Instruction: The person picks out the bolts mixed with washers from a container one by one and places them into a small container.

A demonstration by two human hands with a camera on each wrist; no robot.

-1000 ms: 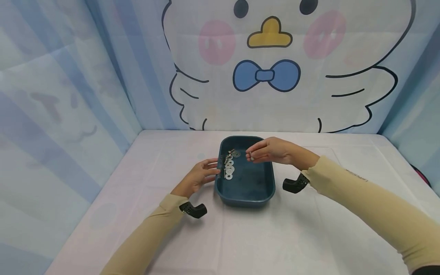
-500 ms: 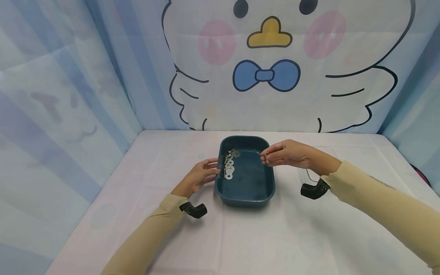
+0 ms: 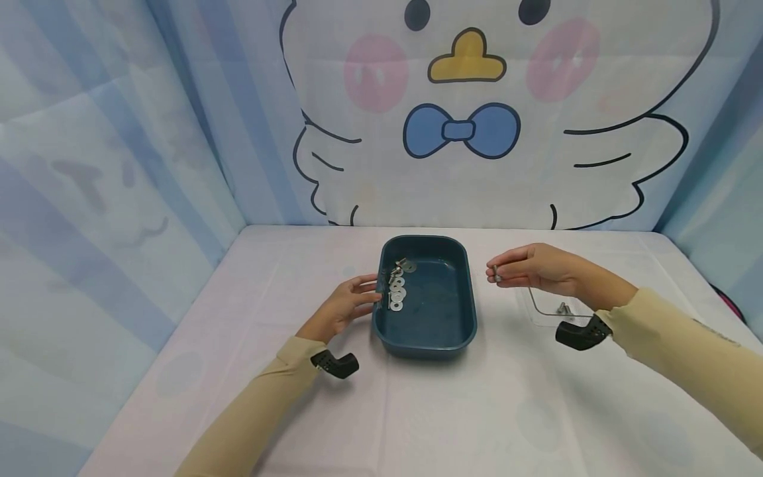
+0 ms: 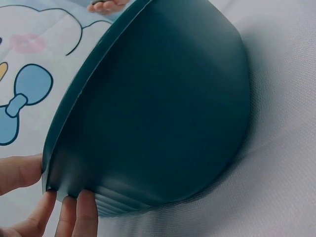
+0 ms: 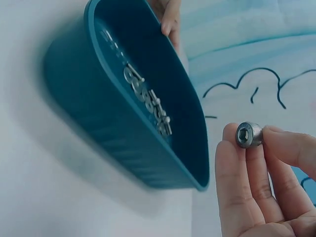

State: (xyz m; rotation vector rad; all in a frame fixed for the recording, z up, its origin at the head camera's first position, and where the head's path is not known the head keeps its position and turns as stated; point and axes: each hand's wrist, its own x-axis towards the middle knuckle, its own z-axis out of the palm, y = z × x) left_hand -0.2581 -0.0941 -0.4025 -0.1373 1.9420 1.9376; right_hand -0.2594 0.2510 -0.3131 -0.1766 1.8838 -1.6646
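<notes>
A dark teal plastic tub [image 3: 426, 341] stands mid-table, with several metal washers [image 3: 397, 291] and bolts [image 3: 401, 266] lying along its left side inside. My left hand [image 3: 348, 306] steadies the tub's left wall; in the left wrist view the thumb [image 4: 19, 173] laps the rim and the fingertips [image 4: 85, 202] press just under it outside. To the right of the tub, raised above the table, my right hand [image 3: 536, 270] pinches a small socket head screw [image 5: 249, 135] between thumb and fingers. Its knurled head and hex recess show; the shank is hidden.
A shallow clear tray [image 3: 539, 318] with a few screws [image 3: 563, 309] in it lies right of the tub, partly under my right wrist. Black wrist cameras [image 3: 335, 364] hang below both wrists. A printed curtain [image 3: 465, 185] closes off the table's back edge.
My right hand has moved right from over the tub, carrying the screw, and now hovers beside it near the clear tray, uncovering the screws there. The left hand has stayed put.
</notes>
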